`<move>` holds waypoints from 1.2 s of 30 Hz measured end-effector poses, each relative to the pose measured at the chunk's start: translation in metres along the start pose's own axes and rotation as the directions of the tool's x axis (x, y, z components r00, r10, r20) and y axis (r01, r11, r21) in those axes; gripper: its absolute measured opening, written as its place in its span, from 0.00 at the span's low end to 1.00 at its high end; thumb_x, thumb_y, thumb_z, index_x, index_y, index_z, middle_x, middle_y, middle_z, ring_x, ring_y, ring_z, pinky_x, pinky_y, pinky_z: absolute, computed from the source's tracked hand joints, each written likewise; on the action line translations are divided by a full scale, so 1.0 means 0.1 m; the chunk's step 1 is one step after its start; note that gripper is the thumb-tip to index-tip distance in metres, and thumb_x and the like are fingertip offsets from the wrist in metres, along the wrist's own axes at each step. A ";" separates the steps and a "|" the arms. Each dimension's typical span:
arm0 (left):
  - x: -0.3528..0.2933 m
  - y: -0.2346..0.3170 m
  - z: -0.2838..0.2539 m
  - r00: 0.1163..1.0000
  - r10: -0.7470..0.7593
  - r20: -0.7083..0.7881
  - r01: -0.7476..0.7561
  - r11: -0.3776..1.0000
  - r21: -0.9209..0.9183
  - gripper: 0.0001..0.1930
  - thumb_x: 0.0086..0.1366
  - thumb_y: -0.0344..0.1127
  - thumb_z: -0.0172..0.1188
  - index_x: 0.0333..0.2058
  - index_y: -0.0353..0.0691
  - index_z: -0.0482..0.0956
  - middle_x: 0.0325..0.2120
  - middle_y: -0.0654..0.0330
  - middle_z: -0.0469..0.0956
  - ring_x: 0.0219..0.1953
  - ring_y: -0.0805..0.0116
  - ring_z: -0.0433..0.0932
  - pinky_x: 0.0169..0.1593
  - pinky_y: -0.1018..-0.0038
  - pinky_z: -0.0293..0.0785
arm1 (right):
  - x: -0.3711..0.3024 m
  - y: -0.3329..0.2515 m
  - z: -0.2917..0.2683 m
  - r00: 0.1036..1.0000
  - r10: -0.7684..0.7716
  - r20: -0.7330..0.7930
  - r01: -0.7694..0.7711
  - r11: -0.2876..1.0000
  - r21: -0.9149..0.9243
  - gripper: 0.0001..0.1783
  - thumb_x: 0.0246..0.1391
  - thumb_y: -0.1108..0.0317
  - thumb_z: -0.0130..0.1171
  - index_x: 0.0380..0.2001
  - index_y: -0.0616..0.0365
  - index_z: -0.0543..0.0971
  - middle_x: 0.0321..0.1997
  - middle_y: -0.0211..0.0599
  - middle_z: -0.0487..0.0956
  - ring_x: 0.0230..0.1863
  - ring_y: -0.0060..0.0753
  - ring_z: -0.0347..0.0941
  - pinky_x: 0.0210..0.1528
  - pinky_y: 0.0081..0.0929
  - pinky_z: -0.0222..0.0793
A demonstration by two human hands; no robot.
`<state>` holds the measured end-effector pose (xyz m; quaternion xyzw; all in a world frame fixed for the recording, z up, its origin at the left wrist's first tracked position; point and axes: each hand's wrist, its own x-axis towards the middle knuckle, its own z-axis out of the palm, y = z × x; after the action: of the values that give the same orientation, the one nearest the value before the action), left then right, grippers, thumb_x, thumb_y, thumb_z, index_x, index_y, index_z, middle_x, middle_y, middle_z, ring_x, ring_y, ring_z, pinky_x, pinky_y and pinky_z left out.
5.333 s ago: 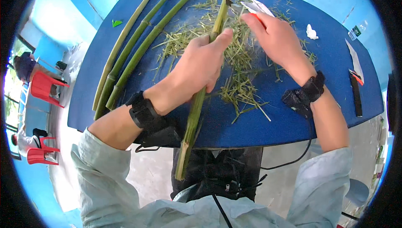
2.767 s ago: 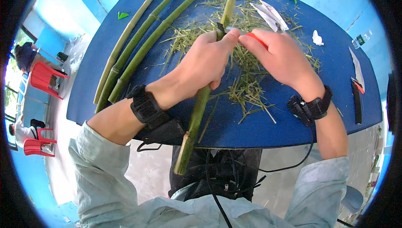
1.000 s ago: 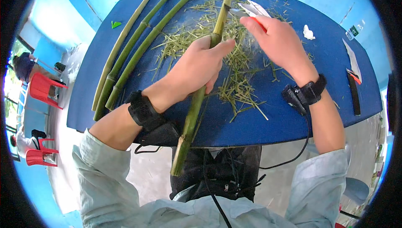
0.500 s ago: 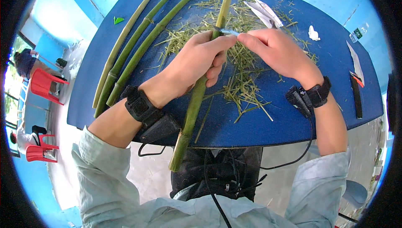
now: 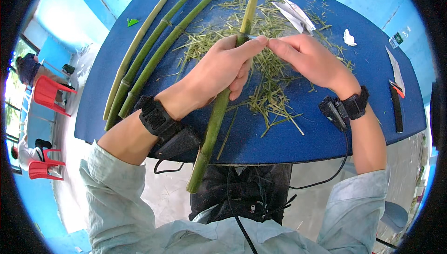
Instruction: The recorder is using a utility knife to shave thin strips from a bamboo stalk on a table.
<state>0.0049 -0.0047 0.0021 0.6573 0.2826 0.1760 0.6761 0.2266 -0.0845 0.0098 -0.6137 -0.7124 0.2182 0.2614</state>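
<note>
A long bamboo pole (image 5: 212, 130) slants away from me across the table edge, green at its near part and peeled pale at the far part. My left hand (image 5: 219, 70) is wrapped round it near the middle, with the thumb stretched toward my right hand (image 5: 312, 60). The fingers of that right hand are closed round a small knife with a light blue part (image 5: 251, 37), mostly hidden by both hands. Its visible tip meets the pole by a dark node, where green turns to pale. Thin green shavings (image 5: 272, 102) lie under and beside the pole.
Three more bamboo poles (image 5: 153, 53) lie at the left of the blue table (image 5: 288, 147), one of them pale. Folded white paper (image 5: 295, 15), a crumpled tissue (image 5: 348, 37), a clear bottle (image 5: 399, 36) and a black strip-like tool (image 5: 396, 107) are on the right. Red chairs (image 5: 49, 94) and people are far left.
The pole has turned a little in my left hand, and its near end has shifted slightly left. Less of the knife shows now between my hands.
</note>
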 end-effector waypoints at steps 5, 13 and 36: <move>-0.01 0.00 0.00 1.000 -0.010 0.019 0.011 1.000 -0.011 0.26 0.81 0.55 0.52 0.24 0.49 0.61 0.14 0.72 0.59 0.11 0.79 0.61 0.15 0.77 0.60 | -0.02 0.01 -0.01 0.997 0.068 0.042 -0.070 0.997 0.044 0.37 0.75 0.36 0.48 0.24 0.62 0.72 0.17 0.30 0.61 0.22 0.26 0.57 0.27 0.36 0.56; -0.01 0.00 0.00 1.000 -0.009 -0.022 0.009 1.000 0.000 0.26 0.82 0.55 0.51 0.23 0.49 0.61 0.13 0.72 0.58 0.10 0.78 0.60 0.15 0.75 0.59 | -0.04 -0.17 0.06 0.992 -0.016 -0.124 -0.004 0.988 -0.152 0.33 0.73 0.40 0.52 0.28 0.62 0.79 0.19 0.46 0.73 0.23 0.46 0.70 0.29 0.42 0.65; 0.04 -0.07 -0.05 0.998 0.047 -0.036 -0.043 0.992 0.115 0.27 0.80 0.56 0.50 0.30 0.37 0.67 0.14 0.63 0.69 0.11 0.70 0.71 0.16 0.71 0.66 | 0.01 -0.11 0.08 0.996 -0.016 -0.090 0.011 0.998 -0.061 0.33 0.74 0.41 0.52 0.32 0.63 0.82 0.18 0.44 0.70 0.21 0.39 0.65 0.28 0.40 0.63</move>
<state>0.0038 0.0008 -0.0057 0.6975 0.2903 0.1875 0.6278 0.2134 -0.0855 0.0107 -0.6257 -0.7103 0.1666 0.2760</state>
